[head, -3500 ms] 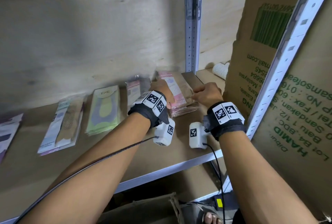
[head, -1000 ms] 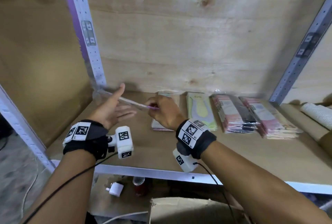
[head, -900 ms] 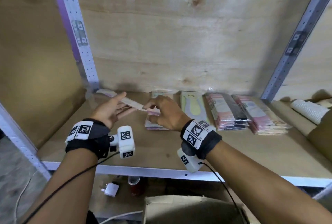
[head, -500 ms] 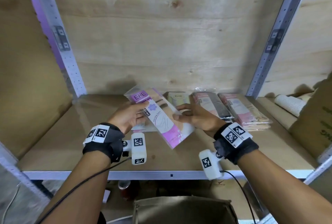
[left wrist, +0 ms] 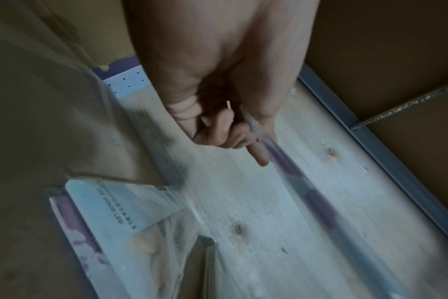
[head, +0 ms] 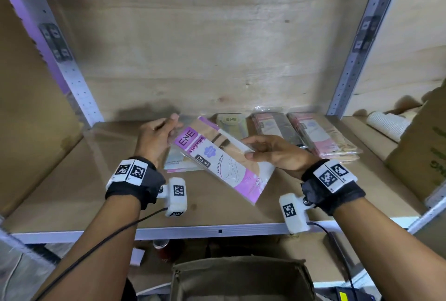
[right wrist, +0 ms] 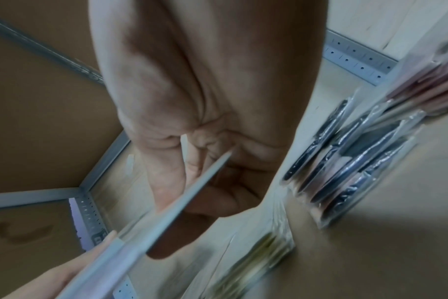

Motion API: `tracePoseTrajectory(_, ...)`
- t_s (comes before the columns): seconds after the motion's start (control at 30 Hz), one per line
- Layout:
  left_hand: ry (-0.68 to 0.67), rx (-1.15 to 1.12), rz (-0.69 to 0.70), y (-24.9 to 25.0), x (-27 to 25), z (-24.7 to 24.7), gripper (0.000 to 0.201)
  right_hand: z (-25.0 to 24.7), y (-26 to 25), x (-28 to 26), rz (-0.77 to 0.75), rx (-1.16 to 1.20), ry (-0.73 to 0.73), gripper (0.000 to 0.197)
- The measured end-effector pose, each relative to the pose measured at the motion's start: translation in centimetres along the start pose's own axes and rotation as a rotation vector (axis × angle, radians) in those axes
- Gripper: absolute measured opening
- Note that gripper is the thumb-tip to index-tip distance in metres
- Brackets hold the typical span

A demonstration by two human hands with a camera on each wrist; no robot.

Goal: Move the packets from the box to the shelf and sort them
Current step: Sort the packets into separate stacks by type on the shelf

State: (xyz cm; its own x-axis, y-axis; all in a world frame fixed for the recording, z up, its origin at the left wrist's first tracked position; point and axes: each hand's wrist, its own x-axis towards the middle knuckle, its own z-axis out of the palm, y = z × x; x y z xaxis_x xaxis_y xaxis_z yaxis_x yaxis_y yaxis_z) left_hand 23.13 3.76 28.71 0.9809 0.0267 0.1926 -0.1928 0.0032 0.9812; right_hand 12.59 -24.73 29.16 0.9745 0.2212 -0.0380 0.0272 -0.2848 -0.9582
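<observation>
A purple and white ENE stocking packet hangs tilted just above the shelf board, held by both hands. My left hand grips its upper left corner, fingers curled round the edge. My right hand pinches its right edge between thumb and fingers; the right wrist view shows the packet edge-on. A similar packet lies flat under it. To the right lie a green ENE packet, a pink and black stack and a pink stack.
An open cardboard box stands on the floor below the shelf's front edge. A printed carton and a white roll sit in the bay to the right. Metal uprights frame the bay. The left shelf part is bare board.
The packet, edge-on at the shelf's left a second ago, has turned face up and moved right over the lying packet. My left hand went from open to gripping it.
</observation>
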Motion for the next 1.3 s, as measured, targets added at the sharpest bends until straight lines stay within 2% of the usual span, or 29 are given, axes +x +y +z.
tracePoseTrajectory(0.17, -0.001, 0.066, -0.052, -0.5, 0.9, -0.9, 0.045, -0.4, 0.0, -0.1, -0.028, 0.019, 0.037, 0.033)
tracePoseTrajectory(0.27, -0.033, 0.044, -0.135, -0.7, 1.1, -1.3, 0.039, -0.6, 0.0, 0.0, -0.013, 0.034, 0.056, 0.037)
tracePoseTrajectory(0.33, -0.102, -0.035, -0.217, -0.6, 1.0, -1.4, 0.035, -0.6, 0.1, -0.1, -0.001, 0.042, 0.068, 0.038)
tracePoseTrajectory(0.43, -0.247, -0.078, -0.29, -0.5, 0.7, -1.6, 0.04, -0.6, 0.2, -0.2, 0.017, 0.061, 0.077, 0.04)
tracePoseTrajectory(0.5, -0.302, -0.077, -0.306, -0.4, 0.4, -1.6, 0.042, -0.7, 0.2, -0.4, 0.021, 0.057, 0.077, 0.04)
tracePoseTrajectory(0.67, -0.325, -0.105, -0.301, 0.0, -0.1, -1.7, 0.034, -0.6, 0.1, -0.8, 0.018, 0.051, 0.061, 0.04)
tracePoseTrajectory(0.8, -0.435, -0.196, -0.299, 0.4, -0.1, -1.9, 0.035, -0.4, 0.1, -1.1, -0.005, 0.061, 0.044, 0.039)
tracePoseTrajectory(0.9, -0.409, -0.288, -0.331, 0.4, 0.1, -1.8, 0.032, 0.0, 0.0, -1.3, -0.008, 0.092, 0.069, 0.04)
tracePoseTrajectory(1.0, -0.282, -0.306, -0.335, 0.0, 0.2, -1.7, 0.038, 0.2, -0.1, -1.3, -0.003, 0.112, 0.099, 0.038)
tracePoseTrajectory(1.07, -0.213, -0.349, -0.366, 0.0, 0.4, -2.1, 0.048, 0.3, -0.2, -1.1, 0.013, 0.144, 0.131, 0.036)
tracePoseTrajectory(1.2, -0.332, -0.356, -0.468, 0.3, 0.7, -3.3, 0.077, 1.7, -1.3, 0.4, 0.061, 0.245, 0.21, 0.03)
tracePoseTrajectory(1.3, -0.429, -0.144, -0.464, 0.5, -0.2, -3.1, 0.07, 4.0, -2.5, 2.7, 0.091, 0.363, 0.295, 0.028)
